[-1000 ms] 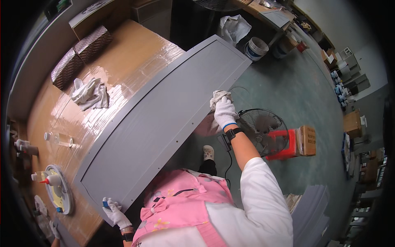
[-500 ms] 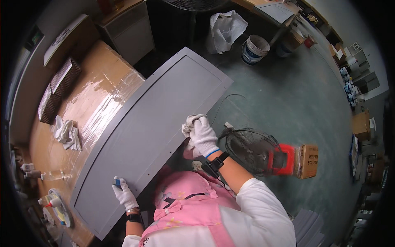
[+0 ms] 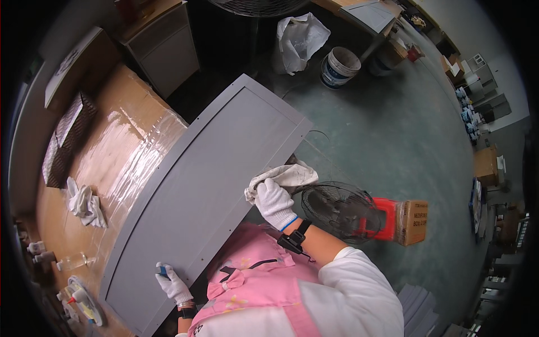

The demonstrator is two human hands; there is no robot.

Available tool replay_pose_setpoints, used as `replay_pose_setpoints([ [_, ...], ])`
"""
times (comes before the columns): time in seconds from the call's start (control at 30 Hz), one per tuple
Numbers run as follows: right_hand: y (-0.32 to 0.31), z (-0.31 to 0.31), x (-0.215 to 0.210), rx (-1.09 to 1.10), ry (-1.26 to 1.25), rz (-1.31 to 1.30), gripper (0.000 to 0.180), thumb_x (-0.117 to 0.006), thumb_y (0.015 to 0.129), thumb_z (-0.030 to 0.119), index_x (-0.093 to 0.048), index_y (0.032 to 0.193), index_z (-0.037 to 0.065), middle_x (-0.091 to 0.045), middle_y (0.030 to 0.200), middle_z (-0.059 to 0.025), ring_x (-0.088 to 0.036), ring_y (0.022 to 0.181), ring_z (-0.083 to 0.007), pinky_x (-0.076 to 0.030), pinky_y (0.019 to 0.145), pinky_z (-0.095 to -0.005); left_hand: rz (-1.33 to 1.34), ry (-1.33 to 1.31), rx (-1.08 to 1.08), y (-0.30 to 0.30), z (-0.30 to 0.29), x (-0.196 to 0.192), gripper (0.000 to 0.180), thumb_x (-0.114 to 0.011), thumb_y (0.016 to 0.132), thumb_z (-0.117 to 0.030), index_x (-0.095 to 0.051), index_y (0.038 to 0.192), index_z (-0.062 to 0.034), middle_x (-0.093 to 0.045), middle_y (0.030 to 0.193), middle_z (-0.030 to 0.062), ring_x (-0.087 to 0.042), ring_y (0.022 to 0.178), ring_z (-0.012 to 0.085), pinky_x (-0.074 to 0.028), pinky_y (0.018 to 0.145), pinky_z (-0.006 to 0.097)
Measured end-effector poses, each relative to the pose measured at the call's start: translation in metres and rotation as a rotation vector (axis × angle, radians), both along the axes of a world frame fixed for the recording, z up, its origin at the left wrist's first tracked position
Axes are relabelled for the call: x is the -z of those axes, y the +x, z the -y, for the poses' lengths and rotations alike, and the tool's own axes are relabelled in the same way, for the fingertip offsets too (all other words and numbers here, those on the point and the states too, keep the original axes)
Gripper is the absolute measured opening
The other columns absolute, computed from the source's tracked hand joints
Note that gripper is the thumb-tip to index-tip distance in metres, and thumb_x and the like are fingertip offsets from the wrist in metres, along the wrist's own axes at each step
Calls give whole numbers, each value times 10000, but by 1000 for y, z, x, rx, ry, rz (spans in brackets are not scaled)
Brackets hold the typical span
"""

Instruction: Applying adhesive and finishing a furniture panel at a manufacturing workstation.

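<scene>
A long grey panel (image 3: 191, 174) with one curved edge and a raised border lies slantwise before me, partly over the workbench. In a white knit glove, my right hand (image 3: 273, 203) is closed on a crumpled whitish rag (image 3: 289, 175) at the panel's near right edge. My left hand (image 3: 175, 285), gloved too, rests at the panel's lower left part. Its fingers are closed around a small blue block (image 3: 162, 272), whose kind I cannot make out.
Left, the film-covered workbench (image 3: 135, 137) bears another rag (image 3: 84, 205), a clear bottle (image 3: 73, 262) and a patterned box (image 3: 67, 140). On the floor stand a fan (image 3: 337, 210), a red stool (image 3: 384, 219), a carton (image 3: 414, 223), a bucket (image 3: 340, 67) and a white sack (image 3: 300, 42).
The rag in my right hand has swung out to the right and spread open past the panel's edge. My left hand keeps the blue block, a little lower in view.
</scene>
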State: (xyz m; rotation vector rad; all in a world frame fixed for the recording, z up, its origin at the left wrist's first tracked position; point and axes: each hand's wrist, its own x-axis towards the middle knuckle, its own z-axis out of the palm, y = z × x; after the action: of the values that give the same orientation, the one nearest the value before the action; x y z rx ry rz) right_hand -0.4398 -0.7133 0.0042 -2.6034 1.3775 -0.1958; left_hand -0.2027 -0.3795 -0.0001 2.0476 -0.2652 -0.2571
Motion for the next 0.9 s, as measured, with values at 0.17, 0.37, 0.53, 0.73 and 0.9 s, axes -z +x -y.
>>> replay_pose_setpoints([
  [0.17,-26,103,-3,595,-4,-3,296,-627,865,274,-528,1037,54,-543,1094,-157,-661,847,-357,-562,674,-471,-10,-31,11,2,-5,7,377,-599,990,-230,-516,1289,-15,-567,1021,20,-537,910,112,-458,843,249],
  [0.37,-48,206,-34,774,154,-26,362,-602,872,265,-530,1163,61,-539,1203,-176,-614,1063,-393,-539,841,-505,69,77,-26,0,-1,5,411,-608,984,-267,-526,1290,-6,-572,1020,25,-542,911,119,-461,860,270],
  [0.53,-105,303,-26,700,124,17,326,-580,898,244,-561,1166,60,-574,1211,-184,-614,1080,-386,-529,877,-485,130,167,-166,0,10,6,481,-597,988,-339,-512,1309,9,-599,1117,78,-566,986,170,-459,916,308],
  [0.73,-69,300,-64,-158,50,184,398,-599,825,220,-614,1191,64,-590,1226,-212,-571,1098,-438,-461,970,-476,60,112,-394,-42,77,-3,488,-578,998,-340,-502,1329,10,-602,1174,112,-570,1053,197,-447,963,336],
  [0.9,-25,322,-32,-85,519,-94,703,-523,888,460,-332,1451,86,-511,1342,-213,-527,1218,-402,-445,1002,-486,239,279,-339,-55,119,10,435,-594,989,-262,-517,1312,18,-612,1147,123,-587,1044,225,-455,968,349],
])
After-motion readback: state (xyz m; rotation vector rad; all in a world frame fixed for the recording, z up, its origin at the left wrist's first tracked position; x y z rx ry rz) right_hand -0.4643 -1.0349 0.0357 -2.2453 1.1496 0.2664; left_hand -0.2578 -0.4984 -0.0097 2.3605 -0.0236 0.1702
